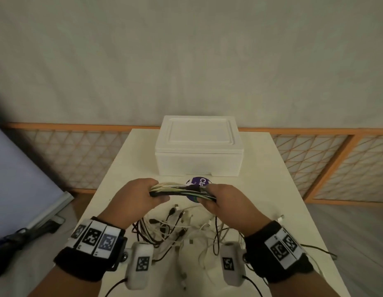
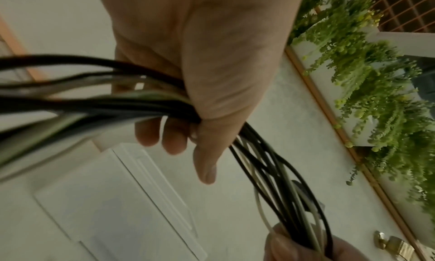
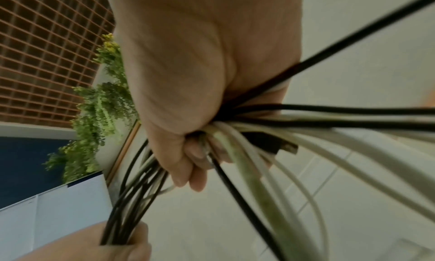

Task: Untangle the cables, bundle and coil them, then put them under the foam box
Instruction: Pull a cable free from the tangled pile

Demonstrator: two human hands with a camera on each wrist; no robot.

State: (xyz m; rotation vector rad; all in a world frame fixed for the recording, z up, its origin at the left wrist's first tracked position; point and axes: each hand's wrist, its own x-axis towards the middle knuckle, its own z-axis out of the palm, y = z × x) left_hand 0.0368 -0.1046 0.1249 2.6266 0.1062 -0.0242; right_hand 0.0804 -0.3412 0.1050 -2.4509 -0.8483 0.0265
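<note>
A bundle of black and white cables [image 1: 182, 190] is stretched level between my two hands above the table. My left hand [image 1: 141, 196] grips its left end, fingers curled round the strands [image 2: 164, 105]. My right hand [image 1: 218, 200] grips the right end, with the strands [image 3: 247, 120] passing through its fist. Loose ends with plugs [image 1: 175, 224] hang down and lie tangled on the white table [image 1: 272, 189] below my hands. The white foam box [image 1: 198, 146], lid on, stands at the far middle of the table, beyond the bundle.
A round purple-labelled lid or disc [image 1: 199, 182] lies on the table just before the foam box, partly behind the bundle. An orange-framed lattice screen [image 1: 336, 163] runs behind the table. Green plants [image 2: 376, 90] show in the wrist views. Dark gear lies on the floor at left [image 1: 19, 236].
</note>
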